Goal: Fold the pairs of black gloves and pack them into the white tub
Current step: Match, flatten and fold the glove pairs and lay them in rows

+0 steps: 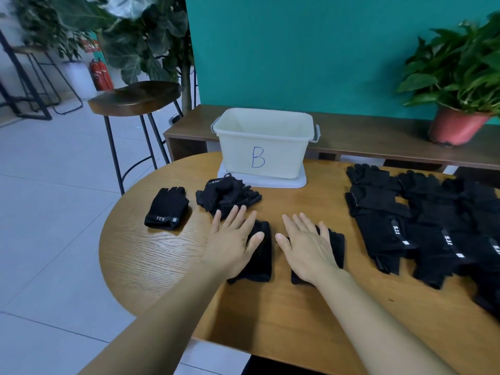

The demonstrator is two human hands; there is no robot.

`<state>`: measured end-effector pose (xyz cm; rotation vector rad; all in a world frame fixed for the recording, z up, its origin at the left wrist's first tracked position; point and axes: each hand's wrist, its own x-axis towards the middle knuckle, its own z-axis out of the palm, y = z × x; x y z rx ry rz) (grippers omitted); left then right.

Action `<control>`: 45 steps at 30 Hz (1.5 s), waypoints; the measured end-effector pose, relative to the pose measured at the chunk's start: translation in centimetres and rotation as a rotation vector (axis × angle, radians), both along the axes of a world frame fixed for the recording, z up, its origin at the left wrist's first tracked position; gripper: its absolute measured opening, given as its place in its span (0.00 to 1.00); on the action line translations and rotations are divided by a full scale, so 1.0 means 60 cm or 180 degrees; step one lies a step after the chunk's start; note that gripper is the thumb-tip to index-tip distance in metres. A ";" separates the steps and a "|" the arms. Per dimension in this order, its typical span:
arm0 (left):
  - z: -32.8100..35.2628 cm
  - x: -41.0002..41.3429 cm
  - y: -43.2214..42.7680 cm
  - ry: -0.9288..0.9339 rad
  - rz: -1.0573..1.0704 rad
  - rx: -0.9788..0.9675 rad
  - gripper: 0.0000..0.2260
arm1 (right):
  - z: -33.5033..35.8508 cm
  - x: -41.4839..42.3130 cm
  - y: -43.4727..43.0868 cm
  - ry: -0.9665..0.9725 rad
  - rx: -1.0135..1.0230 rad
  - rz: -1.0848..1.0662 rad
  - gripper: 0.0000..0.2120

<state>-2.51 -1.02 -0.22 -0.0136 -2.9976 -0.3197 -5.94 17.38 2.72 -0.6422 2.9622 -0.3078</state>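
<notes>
Step in hand: flattening a pair. Left hand (pixel 234 240) lies flat, fingers straight, pressing one black glove (pixel 261 255); right hand (pixel 305 246) does the same on the glove beside it (pixel 335 246). White tub (pixel 263 143) sits behind on the surface (pixel 151 261); no gloves visible inside. Unfolded gloves (pixel 422 220) lie at right. Next, probably: stack the two, fold, lift into tub.

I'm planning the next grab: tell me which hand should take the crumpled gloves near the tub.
Probably left. The left hand has its fingertips right at the crumpled gloves; the right hand lies flat farther off, on the other side.
</notes>
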 end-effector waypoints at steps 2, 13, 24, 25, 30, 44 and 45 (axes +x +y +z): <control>0.016 -0.001 -0.024 0.0066 0.0008 0.0011 0.39 | 0.014 -0.006 -0.017 0.0170 -0.0096 0.0115 0.25; 0.029 -0.031 -0.197 0.0282 0.0500 0.0027 0.23 | 0.028 -0.085 -0.145 0.0898 -0.0273 0.0808 0.20; -0.003 -0.113 -0.244 0.0273 0.0217 0.0382 0.30 | -0.022 -0.188 -0.235 0.1779 -0.0580 0.0969 0.10; -0.003 -0.120 -0.245 0.0301 0.0222 0.0470 0.31 | -0.023 -0.193 -0.240 0.1783 -0.0584 0.0943 0.10; 0.011 -0.164 -0.243 0.0248 0.0453 0.0452 0.23 | -0.016 -0.220 -0.267 0.1523 -0.0430 0.0533 0.10; 0.015 -0.223 -0.230 -0.0056 0.1281 0.1044 0.26 | 0.012 -0.250 -0.314 0.0522 -0.0660 0.0353 0.24; 0.019 -0.224 -0.232 0.0028 0.1402 0.1343 0.28 | 0.017 -0.247 -0.312 0.0534 -0.0786 0.0360 0.26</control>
